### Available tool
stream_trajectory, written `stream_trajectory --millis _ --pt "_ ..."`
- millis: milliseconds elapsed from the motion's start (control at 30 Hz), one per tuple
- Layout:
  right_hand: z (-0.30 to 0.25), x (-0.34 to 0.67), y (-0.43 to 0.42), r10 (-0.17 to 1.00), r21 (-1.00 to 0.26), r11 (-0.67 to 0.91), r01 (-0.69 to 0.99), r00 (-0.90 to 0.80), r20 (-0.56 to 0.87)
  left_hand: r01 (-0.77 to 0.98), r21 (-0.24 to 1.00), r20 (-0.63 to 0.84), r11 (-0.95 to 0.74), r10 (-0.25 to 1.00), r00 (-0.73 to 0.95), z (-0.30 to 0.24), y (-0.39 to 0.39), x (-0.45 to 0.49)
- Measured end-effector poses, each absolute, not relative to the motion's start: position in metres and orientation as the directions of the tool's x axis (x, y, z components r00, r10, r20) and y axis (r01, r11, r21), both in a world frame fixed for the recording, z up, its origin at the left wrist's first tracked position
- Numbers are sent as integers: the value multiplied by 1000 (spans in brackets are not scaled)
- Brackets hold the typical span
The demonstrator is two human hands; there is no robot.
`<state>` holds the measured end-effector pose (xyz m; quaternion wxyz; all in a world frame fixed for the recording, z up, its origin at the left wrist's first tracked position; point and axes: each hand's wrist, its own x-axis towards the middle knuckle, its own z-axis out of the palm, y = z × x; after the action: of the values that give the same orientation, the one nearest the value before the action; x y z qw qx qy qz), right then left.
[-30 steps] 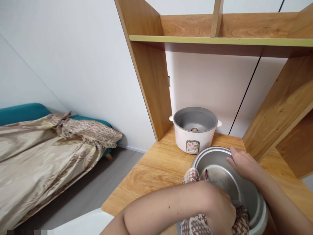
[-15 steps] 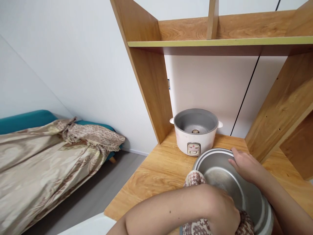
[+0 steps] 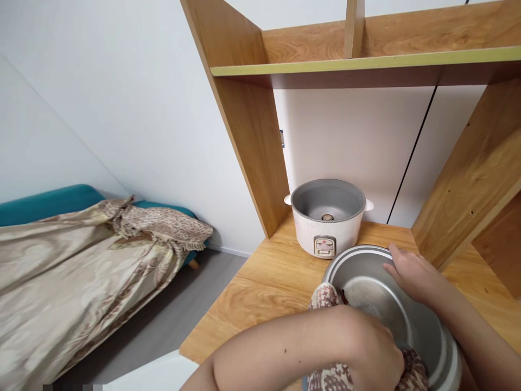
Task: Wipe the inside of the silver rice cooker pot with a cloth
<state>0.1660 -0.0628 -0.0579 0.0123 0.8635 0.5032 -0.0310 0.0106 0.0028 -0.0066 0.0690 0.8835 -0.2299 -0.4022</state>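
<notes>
At the wooden desk [image 3: 236, 309], steady the pot [image 3: 386, 293] by the rim [image 3: 362, 248] gripped in the right hand [image 3: 414, 275], applying even pressure through the cloth [image 3: 324, 296] clutched in the left hand [image 3: 376, 347].

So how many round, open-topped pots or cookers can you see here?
2: the metal pot, with the right hand at its rim, and the white cooker just beyond it on the wooden desk. Arms block some of the view, so others may be hidden.
</notes>
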Motion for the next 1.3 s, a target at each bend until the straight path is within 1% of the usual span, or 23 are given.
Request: stream_trajectory --millis 133,300,467,767,967,1067,1133,1200,1300 --pt "-58 166 -63 869 -17 -493 870 491 -62 -361 302 -681 -882 -464 567 -9 4 11" --pt "-57 166 -63 868 -25 -494 869 492 -61 -348 329 -655 -878 -478 586 -13 4 11" --pt "-57 166 -63 866 -24 -498 867 496 -60 -345 298 -706 -890 -448 549 -8 3 11" --pt "-59 167 -63 871 -23 -491 871 489 -57 -349 302 -695 -887 -456 556 -6 4 11" --pt "-58 167 -64 871 -30 -490 871 488 -56 -364 343 -616 -866 -500 608 -25 8 11" --pt "-57 166 -64 870 -33 -492 870 489 -59 -309 400 -532 -863 -493 688 -39 9 10" --pt "-57 166 -64 870 -34 -491 870 489 -59 -278 426 -508 -861 -481 714 -43 10 9" --pt "-57 166 -64 870 -35 -492 870 489 -61 -290 410 -532 -865 -485 694 -42 10 8" --pt "-57 167 -64 868 -38 -494 869 491 -67 -371 353 -578 -859 -512 635 -31 9 9"
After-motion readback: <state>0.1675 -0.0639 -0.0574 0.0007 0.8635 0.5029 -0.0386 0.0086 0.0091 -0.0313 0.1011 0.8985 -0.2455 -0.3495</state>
